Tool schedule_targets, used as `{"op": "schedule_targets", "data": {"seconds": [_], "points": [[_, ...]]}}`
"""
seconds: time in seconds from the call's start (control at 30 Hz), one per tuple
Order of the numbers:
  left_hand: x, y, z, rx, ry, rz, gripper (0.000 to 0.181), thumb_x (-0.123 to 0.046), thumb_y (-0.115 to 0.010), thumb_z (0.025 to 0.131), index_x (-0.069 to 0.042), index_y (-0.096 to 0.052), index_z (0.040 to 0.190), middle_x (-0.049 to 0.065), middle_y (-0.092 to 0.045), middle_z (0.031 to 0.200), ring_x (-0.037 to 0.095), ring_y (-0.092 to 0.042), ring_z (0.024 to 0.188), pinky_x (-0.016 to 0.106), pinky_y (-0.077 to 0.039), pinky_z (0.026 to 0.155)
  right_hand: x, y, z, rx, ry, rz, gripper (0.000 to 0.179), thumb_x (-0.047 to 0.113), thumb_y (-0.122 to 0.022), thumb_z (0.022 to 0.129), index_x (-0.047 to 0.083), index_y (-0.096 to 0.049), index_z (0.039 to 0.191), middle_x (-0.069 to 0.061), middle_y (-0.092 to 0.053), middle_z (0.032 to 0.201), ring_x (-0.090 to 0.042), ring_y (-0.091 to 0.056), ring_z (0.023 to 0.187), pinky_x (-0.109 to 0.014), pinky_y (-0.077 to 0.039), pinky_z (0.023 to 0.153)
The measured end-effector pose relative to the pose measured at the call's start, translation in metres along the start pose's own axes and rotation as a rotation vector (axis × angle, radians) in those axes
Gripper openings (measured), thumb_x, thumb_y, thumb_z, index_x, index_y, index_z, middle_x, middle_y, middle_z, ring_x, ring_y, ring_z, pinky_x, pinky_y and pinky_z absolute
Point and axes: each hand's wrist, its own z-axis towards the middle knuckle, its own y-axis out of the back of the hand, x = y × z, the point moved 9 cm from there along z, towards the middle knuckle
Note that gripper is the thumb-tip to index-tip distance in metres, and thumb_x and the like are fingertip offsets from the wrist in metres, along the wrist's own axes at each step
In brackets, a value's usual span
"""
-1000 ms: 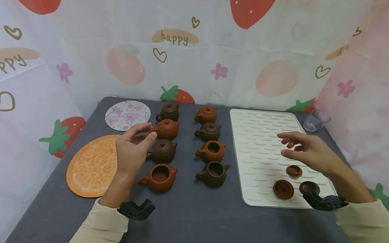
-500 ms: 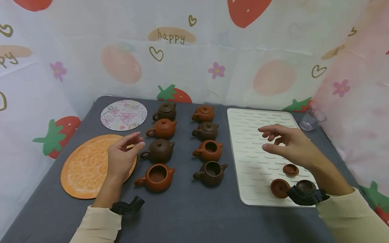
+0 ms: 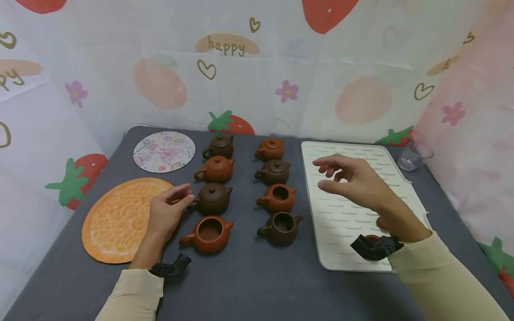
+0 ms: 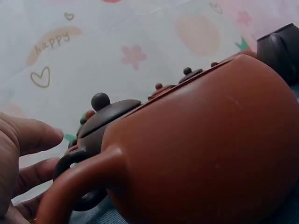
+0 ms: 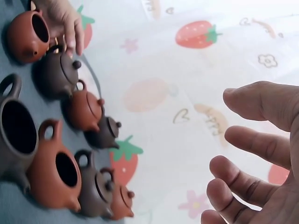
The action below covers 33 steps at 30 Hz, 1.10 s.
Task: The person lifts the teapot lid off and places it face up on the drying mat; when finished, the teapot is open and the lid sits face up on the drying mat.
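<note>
My left hand [image 3: 165, 213] is at the handle side of a dark brown lidded teapot [image 3: 213, 199], third from the back in the left column. Its thumb and fingers are spread around that teapot's handle [image 4: 63, 165], with a gap at the thumb. Just in front, a lidless reddish teapot [image 3: 209, 234] stands close to the left wrist and fills much of the left wrist view. My right hand [image 3: 353, 183], holding nothing, hovers over the white ridged mat [image 3: 333, 240] with its fingers loosely bent. Lids, including a reddish one [image 3: 382, 224], lie partly hidden beneath the right forearm.
Right of the left column stands a second column of teapots, including a lidless dark one [image 3: 282, 228] and a lidless reddish one [image 3: 278, 197]. An orange round mat [image 3: 116, 223] and a floral round mat [image 3: 164, 151] lie left. A clear cup [image 3: 415, 156] stands back right.
My left hand has come down from beside the reddish lidded teapot to the dark teapot's handle. The right hand has moved left across the white mat, its forearm now covering the lids.
</note>
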Motion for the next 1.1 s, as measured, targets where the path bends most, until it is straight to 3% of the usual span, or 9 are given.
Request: {"op": "schedule_targets", "data": {"seconds": [0.4,0.7,0.8,1.0,1.1], "points": [[0.008,-0.005,0.0,0.043,0.022,0.066,0.027,-0.004,-0.074,0.085,0.011,-0.068,0.107,0.002,-0.07,0.087,0.007,-0.064,0.079,0.018,-0.049,0.068,0.015,-0.048,0.046,0.063,0.049,0.119,0.036,0.013,-0.072,0.088,0.009,-0.064,0.123,-0.005,-0.059,0.103,-0.02,-0.052,0.091,-0.038,-0.046,0.077],[0.009,-0.007,-0.002,0.048,0.033,0.093,0.025,-0.009,-0.077,0.084,0.006,-0.072,0.103,0.011,-0.069,0.092,0.008,-0.061,0.081,0.018,-0.048,0.067,0.02,-0.085,0.07,0.113,0.045,0.206,0.036,0.015,-0.072,0.088,0.009,-0.064,0.122,-0.007,-0.06,0.102,-0.023,-0.055,0.085,-0.038,-0.046,0.072],[0.004,-0.007,-0.004,0.053,0.038,0.1,0.022,-0.009,-0.077,0.084,0.005,-0.074,0.101,0.015,-0.069,0.093,0.008,-0.061,0.08,0.017,-0.048,0.065,0.019,-0.098,0.077,0.121,0.051,0.234,0.035,0.013,-0.072,0.088,0.007,-0.065,0.122,-0.008,-0.06,0.1,-0.022,-0.056,0.082,-0.037,-0.046,0.071],[-0.023,-0.012,-0.012,0.06,0.022,0.121,0.018,0.0,-0.073,0.084,0.012,-0.071,0.099,0.024,-0.068,0.092,0.009,-0.061,0.077,0.016,-0.047,0.063,0.019,-0.125,0.092,0.133,0.095,0.253,0.032,0.007,-0.071,0.089,0.002,-0.065,0.12,-0.012,-0.06,0.096,-0.023,-0.054,0.076,-0.034,-0.045,0.066],[-0.023,-0.013,-0.011,0.059,0.028,0.129,0.018,-0.001,-0.074,0.085,0.011,-0.072,0.099,0.024,-0.068,0.092,0.008,-0.061,0.077,0.016,-0.047,0.063,0.018,-0.141,0.097,0.153,0.092,0.213,0.031,0.01,-0.07,0.09,0.004,-0.065,0.12,-0.009,-0.06,0.097,-0.022,-0.053,0.077,-0.032,-0.045,0.066]]}}
